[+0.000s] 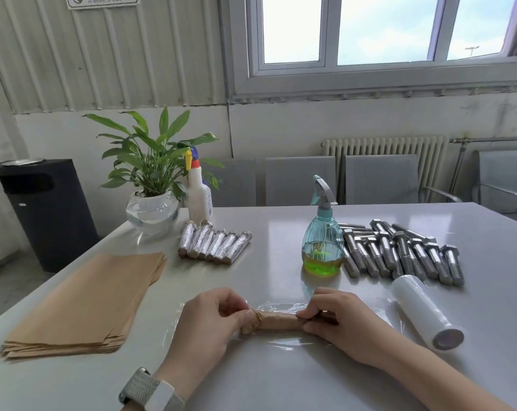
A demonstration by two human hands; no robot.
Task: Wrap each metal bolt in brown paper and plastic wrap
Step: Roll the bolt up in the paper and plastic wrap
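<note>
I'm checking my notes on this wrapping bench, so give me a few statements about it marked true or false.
1. Both hands hold the paper-wrapped bolt. True: left hand, right hand.
2. The paper stack lies right of the hands. False: it lies left.
3. The wrap roll stands upright. False: it lies on its side.
4. The bare bolts lie right of the spray bottle. True.
5. Finished bolts lie near the plant. True.
</note>
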